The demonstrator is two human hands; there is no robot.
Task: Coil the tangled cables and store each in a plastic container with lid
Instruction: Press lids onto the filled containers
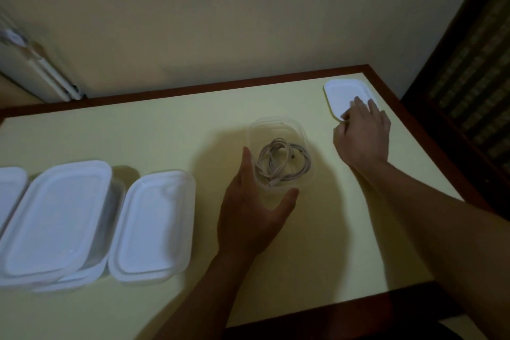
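Cupping the near left side of a clear plastic container [276, 125] with the left hand [255, 207]: fingers curved up along the left wall, thumb bent round the near edge, grip closed loosely on it. Inside, resting on the bottom, a pale coiled cable [281, 164] with a small dark end showing near the middle of the loops. Open-topped, standing a little right of centre on the pale yellow surface [165, 135].

Reaching with the right hand [364, 132] to the far right corner, fingers curled over the near edge of a white lid [345, 91] lying flat there; grip closed on that edge, though blurred. Lid and container apart, a strip of bare yellow between them, the right forearm slanting in from the lower right.

To the left, near the left hand, a closed white-lidded container [151, 223]; just beyond it a second [55, 218] sitting tilted on top of another, and one more [11, 190] cut off at the left edge. Dark wooden border [193, 90] round the surface, a plain cream wall [220, 22] behind.
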